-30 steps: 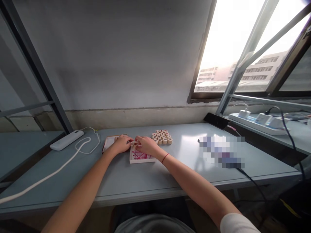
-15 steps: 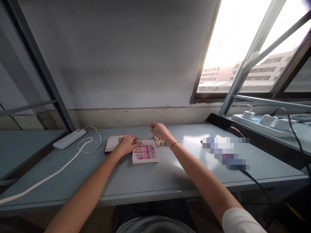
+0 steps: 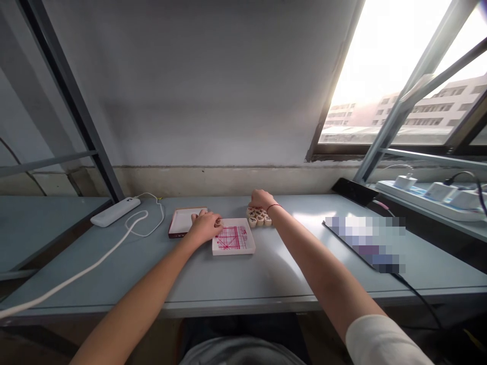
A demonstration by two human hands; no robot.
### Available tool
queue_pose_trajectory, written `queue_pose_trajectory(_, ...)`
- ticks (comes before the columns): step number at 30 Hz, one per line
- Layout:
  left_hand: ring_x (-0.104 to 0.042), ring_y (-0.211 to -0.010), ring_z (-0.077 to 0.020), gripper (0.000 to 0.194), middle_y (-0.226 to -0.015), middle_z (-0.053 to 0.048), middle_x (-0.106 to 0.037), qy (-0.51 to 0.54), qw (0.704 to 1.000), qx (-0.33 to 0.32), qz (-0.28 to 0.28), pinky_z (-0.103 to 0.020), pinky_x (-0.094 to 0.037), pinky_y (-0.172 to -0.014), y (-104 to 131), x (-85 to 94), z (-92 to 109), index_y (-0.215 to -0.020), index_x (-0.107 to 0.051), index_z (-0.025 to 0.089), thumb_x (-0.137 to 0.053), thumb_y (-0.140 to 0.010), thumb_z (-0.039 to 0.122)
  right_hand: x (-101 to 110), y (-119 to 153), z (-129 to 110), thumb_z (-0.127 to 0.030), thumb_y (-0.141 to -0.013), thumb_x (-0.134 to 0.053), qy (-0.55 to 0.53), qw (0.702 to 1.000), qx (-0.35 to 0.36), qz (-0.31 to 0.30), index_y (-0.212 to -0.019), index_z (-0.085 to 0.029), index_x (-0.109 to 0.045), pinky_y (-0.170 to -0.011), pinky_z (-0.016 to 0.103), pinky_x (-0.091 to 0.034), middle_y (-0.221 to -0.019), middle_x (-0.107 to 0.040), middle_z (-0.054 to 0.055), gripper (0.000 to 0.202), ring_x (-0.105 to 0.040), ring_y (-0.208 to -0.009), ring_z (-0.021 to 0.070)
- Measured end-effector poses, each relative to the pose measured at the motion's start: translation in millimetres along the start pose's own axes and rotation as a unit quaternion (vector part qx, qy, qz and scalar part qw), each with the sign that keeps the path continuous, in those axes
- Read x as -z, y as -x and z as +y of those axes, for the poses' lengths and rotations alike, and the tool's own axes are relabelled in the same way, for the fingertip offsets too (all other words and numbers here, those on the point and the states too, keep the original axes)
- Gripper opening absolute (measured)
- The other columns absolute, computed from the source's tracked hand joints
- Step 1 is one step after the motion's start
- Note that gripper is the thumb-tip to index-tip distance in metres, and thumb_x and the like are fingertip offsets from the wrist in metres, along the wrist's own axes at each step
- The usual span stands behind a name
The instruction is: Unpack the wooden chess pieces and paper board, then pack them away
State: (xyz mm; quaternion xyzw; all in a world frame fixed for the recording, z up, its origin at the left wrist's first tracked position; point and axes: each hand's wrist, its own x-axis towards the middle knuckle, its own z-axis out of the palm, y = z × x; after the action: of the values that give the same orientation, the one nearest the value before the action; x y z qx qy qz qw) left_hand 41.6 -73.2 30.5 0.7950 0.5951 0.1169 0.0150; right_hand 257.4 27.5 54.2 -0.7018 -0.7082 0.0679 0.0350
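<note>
My left hand (image 3: 206, 228) is at the left rim of a white box (image 3: 233, 251), whose inside bears red grid lines. Its fingers are bent round a wooden Chinese chess piece (image 3: 218, 222), which shows at the fingertips. Behind that hand lies a shallow tray with a dark red rim (image 3: 177, 234), partly covered. To the right, my right hand (image 3: 261, 198) is closed, fingers down on the back of a cluster of round wooden Chinese chess pieces (image 3: 259, 220). Its fingertips are mostly hidden, and a red thread circles that wrist.
On the left are a white power bank (image 3: 115, 212) and a thick white cable (image 3: 87, 266). To the right rest a blurred-out device (image 3: 363, 244) and a dark phone (image 3: 353, 191). A power strip (image 3: 429, 200) lies beyond the bed frame post (image 3: 384, 134).
My right hand has come down from above the table onto the Chinese chess pieces. My left hand stays by the white box. The view has shifted slightly.
</note>
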Motion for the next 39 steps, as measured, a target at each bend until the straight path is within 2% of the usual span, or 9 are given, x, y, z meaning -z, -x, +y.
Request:
queue_pose_trajectory(4,-0.049,-0.103,-0.0311,0.027,-0.101,-0.007,-0.065,0.0,1.0,-0.007,0.006,-0.044,-0.034,-0.081,0.4,-2.8,-1.9,-0.098,-0.066,0.025,-0.051,-0.078,0.036,5.1,-0.4,-2.1,-0.016,-0.061,-0.068,-0.01,1.0,0.011,0.01,-0.094,-0.015,-0.068,-0.064,0.027,-0.048,-0.089,-0.068,0.014,0.033,-0.065,-0.083,0.0239)
queue_pose_trajectory(8,-0.046,-0.109,-0.0326,0.044,-0.111,-0.011,-0.06,0.038,0.997,-0.031,0.063,-0.046,-0.036,-0.086,-0.6,-3.8,-4.3,-0.114,-0.059,0.022,-0.048,-0.083,0.051,13.3,16.4,-12.4,-0.025,-0.071,-0.063,-0.082,0.995,0.052,0.036,-0.099,-0.016,-0.065,-0.06,0.023,-0.047,-0.084,-0.07,0.009,0.029,-0.065,-0.07,0.0175)
queue_pose_trajectory(13,-0.053,-0.103,-0.0233,0.048,-0.116,-0.009,-0.052,0.184,0.966,-0.137,0.123,-0.034,-0.044,-0.086,-0.9,0.6,2.8,-0.124,-0.049,0.022,-0.05,-0.085,0.048,4.4,69.5,-33.3,-0.036,-0.074,-0.063,-0.34,0.919,0.194,0.046,-0.103,-0.019,-0.06,-0.049,0.018,-0.045,-0.089,-0.07,0.005,0.033,-0.062,-0.058,0.0108)
queue_pose_trajectory(17,-0.056,-0.097,-0.0179,0.038,-0.108,-0.004,-0.054,0.253,0.943,-0.166,0.141,-0.028,-0.045,-0.085,0.0,1.1,10.5,-0.121,-0.052,0.024,-0.05,-0.087,0.041,-10.4,92.7,-38.7,-0.035,-0.073,-0.065,-0.414,0.886,0.201,0.049,-0.091,-0.018,-0.062,-0.049,0.018,-0.045,-0.084,-0.069,0.004,0.025,-0.062,-0.06,0.0111)
queue_pose_trajectory(22,-0.058,-0.09,-0.0162,0.03,-0.103,-0.004,-0.056,0.264,0.945,-0.145,0.128,-0.027,-0.047,-0.081,-0.6,-0.9,10.7,-0.11,-0.058,0.019,-0.05,-0.087,0.037,-15.3,88.5,-30.5,-0.036,-0.076,-0.063,-0.479,0.853,0.209,0.002,-0.089,-0.015,-0.061,-0.056,0.019,-0.05,-0.084,-0.069,0.006,0.024,-0.064,-0.066,0.0122)
queue_pose_trajectory(27,-0.059,-0.082,-0.0156,0.024,-0.098,-0.003,-0.059,0.219,0.966,-0.122,0.066,-0.027,-0.046,-0.077,-0.4,0.5,10.0,-0.094,-0.062,0.019,-0.05,-0.086,0.038,-15.0,83.7,-24.1,-0.036,-0.079,-0.06,-0.441,0.876,0.194,0.024,-0.088,-0.016,-0.061,-0.056,0.019,-0.049,-0.089,-0.069,0.006,0.022,-0.064,-0.067,0.0118)
queue_pose_trajectory(31,-0.057,-0.082,-0.0183,0.025,-0.09,-0.002,-0.065,0.116,0.985,-0.128,0.019,-0.032,-0.04,-0.08,0.0,0.9,11.8,-0.085,-0.065,0.021,-0.047,-0.087,0.039,-13.8,86.5,-22.2,-0.036,-0.077,-0.06,-0.376,0.906,0.191,0.049,-0.088,-0.018,-0.063,-0.059,0.02,-0.047,-0.092,-0.068,0.004,0.021,-0.063,-0.071,0.0118)
queue_pose_trajectory(34,-0.055,-0.088,-0.021,0.026,-0.085,-0.002,-0.067,0.055,0.99,-0.129,0.016,-0.035,-0.036,-0.081,-0.5,1.0,12.1,-0.081,-0.066,0.021,-0.047,-0.088,0.037,-10.6,92.7,-22.0,-0.032,-0.076,-0.06,-0.324,0.921,0.209,0.06,-0.09,-0.021,-0.065,-0.062,0.02,-0.045,-0.09,-0.067,0.002,0.019,-0.062,-0.076,0.0134)
queue_pose_trajectory(39,-0.053,-0.094,-0.0219,0.025,-0.1,-0.004,-0.065,0.021,0.992,-0.114,0.043,-0.034,-0.036,-0.08,-1.4,3.3,5.0,-0.092,-0.066,0.022,-0.044,-0.088,0.034,-11.6,100.3,-25.7,-0.017,-0.07,-0.059,-0.222,0.934,0.273,0.057,-0.092,-0.021,-0.068,-0.066,0.021,-0.042,-0.099,-0.063,0.005,0.023,-0.059,-0.077,0.014)
